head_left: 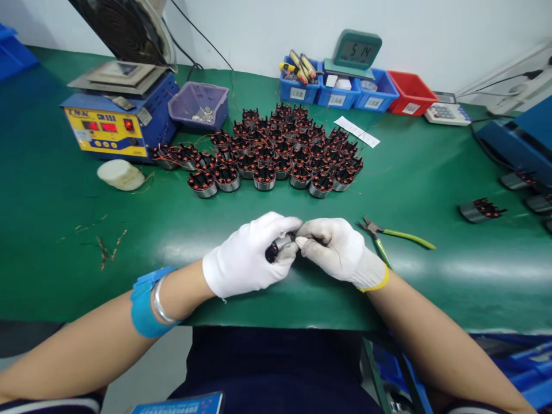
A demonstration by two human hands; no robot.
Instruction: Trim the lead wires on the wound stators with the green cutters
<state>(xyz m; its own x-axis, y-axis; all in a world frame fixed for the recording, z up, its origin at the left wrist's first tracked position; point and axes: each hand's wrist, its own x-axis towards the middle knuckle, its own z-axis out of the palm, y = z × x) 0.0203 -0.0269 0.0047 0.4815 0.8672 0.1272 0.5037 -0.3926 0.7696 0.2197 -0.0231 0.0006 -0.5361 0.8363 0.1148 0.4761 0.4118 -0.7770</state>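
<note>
My left hand (254, 253), in a white glove, is wrapped round a motor stator (283, 244) with a silver body and black ends, lying on its side. Gloved in white with a yellow cuff, my right hand (334, 248) pinches thumb and fingers together at the stator's right end. What lies between those fingertips is hidden or too small to see. To the right of my right hand lie green-handled cutting pliers (374, 230), jaws apart. Beyond both hands, many more stators with copper windings (264, 177) stand upright in a packed group.
A blue and yellow powered unit (107, 129) stands at the back left beside a purple bin (196, 106). Blue bins (337, 99) and a red bin (411, 95) line the wall. A white round block (121, 174) and wire scraps (107, 250) lie left; a loose stator (478, 210) lies right.
</note>
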